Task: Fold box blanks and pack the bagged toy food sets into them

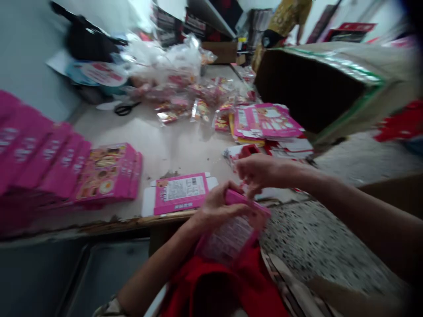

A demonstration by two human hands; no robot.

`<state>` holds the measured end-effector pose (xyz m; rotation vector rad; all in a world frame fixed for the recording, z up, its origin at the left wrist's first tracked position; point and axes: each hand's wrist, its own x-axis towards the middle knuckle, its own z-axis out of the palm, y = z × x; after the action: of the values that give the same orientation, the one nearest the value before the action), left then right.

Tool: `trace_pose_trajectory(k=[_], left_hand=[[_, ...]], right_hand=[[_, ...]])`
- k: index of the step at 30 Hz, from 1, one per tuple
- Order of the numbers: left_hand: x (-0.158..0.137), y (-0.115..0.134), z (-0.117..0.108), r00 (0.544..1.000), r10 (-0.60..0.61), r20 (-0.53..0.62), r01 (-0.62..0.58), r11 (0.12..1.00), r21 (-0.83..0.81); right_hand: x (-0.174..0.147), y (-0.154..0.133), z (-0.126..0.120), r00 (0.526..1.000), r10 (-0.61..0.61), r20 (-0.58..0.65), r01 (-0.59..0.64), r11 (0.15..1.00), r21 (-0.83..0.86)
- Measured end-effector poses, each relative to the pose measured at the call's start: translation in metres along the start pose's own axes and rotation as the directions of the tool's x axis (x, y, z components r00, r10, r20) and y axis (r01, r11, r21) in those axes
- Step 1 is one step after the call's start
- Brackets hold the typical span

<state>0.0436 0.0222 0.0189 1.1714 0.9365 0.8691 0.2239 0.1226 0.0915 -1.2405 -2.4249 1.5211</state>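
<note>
Below your R hand (pixel 257 172), a pink printed cardboard box (pixel 228 240) is sitting tilted; your L hand (pixel 220 203) is grasping it near its top. R hand's bent fingers are showing right at that end; can't tell if they're gripping (blur). Flat pink carton w/ white flaps (pixel 180 193) is lying just left of L hand, on whitish table (pixel 158 132).

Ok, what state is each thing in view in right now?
Left hand: closed on the held pink box.
Right hand: fingers bent near that box's upper end.
Held pink box: tilted.
Labelled pink carton: lying, white flaps out at both ends.
Scissors: lying flat; blades too blurred to judge.
Clear packets: filled, scattered.
Pink boxes at left: stacked close together.
Large carton: open at one side.
</note>
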Motion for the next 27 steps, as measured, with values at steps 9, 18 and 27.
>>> trace_pose_trajectory(k=[9,18,27], left_hand=[[-0.097,0.094,-0.075,0.942,0.267,-0.203,-0.157,0.885,0.438],[-0.171,0.041,-0.218,0.665,0.669,-0.333,0.420,0.033,0.907],[-0.126,0.003,-0.153,0.673,0.620,-0.404,0.541,-0.041,0.840]], right_hand=[[-0.014,0.037,0.053,0.987,0.145,-0.069,-0.094,0.870,0.484],[0.028,0.029,0.108,0.996,-0.077,0.045,0.057,0.940,0.336],[0.039,0.051,0.126,0.948,0.069,-0.311,0.017,0.964,0.264]])
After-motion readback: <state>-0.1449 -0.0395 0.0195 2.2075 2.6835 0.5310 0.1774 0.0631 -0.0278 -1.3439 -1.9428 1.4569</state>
